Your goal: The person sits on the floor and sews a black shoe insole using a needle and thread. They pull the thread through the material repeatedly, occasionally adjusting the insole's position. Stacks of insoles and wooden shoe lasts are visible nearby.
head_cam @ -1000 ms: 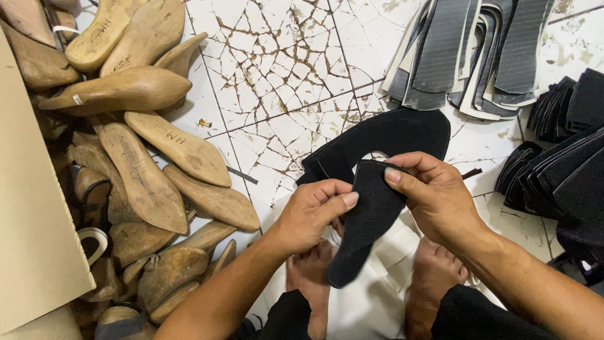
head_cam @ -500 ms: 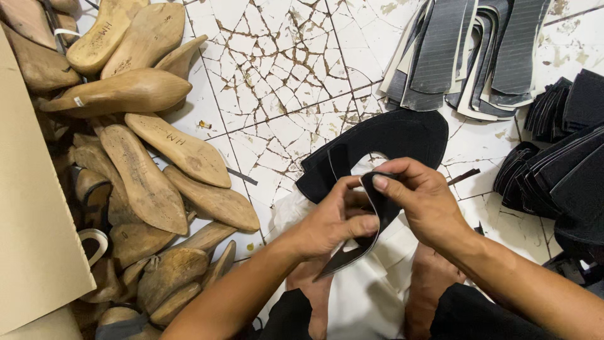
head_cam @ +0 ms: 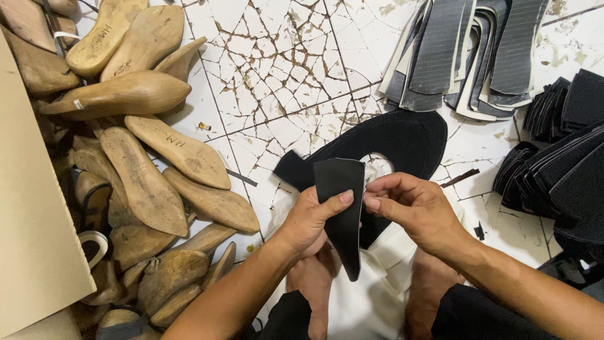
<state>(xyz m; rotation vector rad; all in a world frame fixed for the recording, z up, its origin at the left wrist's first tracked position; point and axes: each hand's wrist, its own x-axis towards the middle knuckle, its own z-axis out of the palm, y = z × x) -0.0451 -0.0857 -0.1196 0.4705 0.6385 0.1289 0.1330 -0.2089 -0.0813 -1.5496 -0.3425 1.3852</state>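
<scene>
Head view: a seated person holds a black sole-shaped piece (head_cam: 340,208) upright between both hands over a cracked white tile floor (head_cam: 277,69); the left hand (head_cam: 313,217) is closed around the piece's lower left edge, its thumb pressed flat across the front face; the right hand (head_cam: 412,208) is loosely curled, fingertips touching the piece's right edge, pinching or only resting I cannot tell; the piece tapers to a point hanging down between the person's bare feet (head_cam: 311,283), above a sheet of white material (head_cam: 371,289) spread on the floor; just behind the hands lies a larger black cut piece (head_cam: 402,135) with a rounded opening, flat on the tiles near the floor's middle; along the left edge of the floor a heap of wooden shoe lasts (head_cam: 145,164) is piled, some bearing metal fittings, beside a tan cardboard panel (head_cam: 31,220) at the far left; toward the far right corner a fan of grey ribbed insoles (head_cam: 459,50) overlaps; along the right edge sit stacks of black cut pieces (head_cam: 560,164), well apart from the hands.
</scene>
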